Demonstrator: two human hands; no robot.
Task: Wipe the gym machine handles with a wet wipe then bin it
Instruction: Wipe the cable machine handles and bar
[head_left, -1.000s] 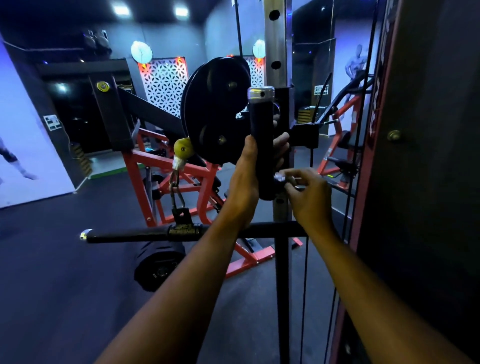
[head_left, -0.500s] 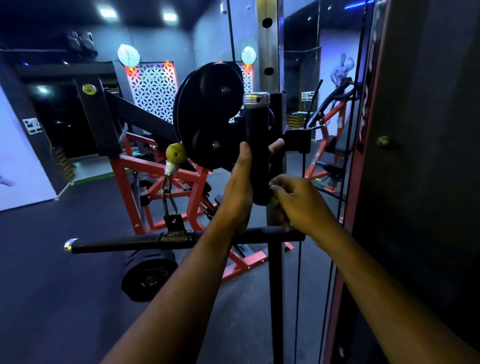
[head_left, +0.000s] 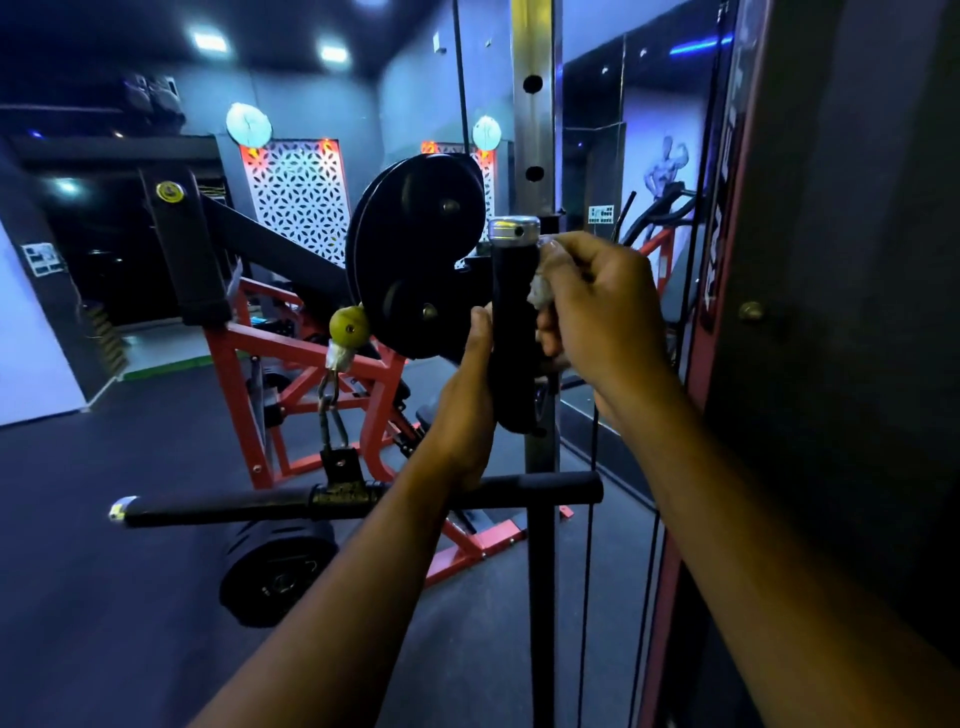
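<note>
While our left hand (head_left: 467, 395) grips the upright handle (head_left: 511, 332) low down to steady it, we clench the wet wipe (head_left: 540, 291) in our right hand (head_left: 597, 306), pressing it against the grip just under the metal cap (head_left: 513, 228) to scrub.

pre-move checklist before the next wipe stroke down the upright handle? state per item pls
1. Wet wipe in right hand: ok, pinched against the grip.
2. Wipe touching upright handle: ok, on its upper right side.
3. Left hand steadying the handle: ok, gripping the lower part.
4. Stroke path downward free: not ok, left hand fingers wrap the lower grip.
5. Chrome cap wiped: cannot tell.
6. Bin located: cannot tell, none in view.
</note>
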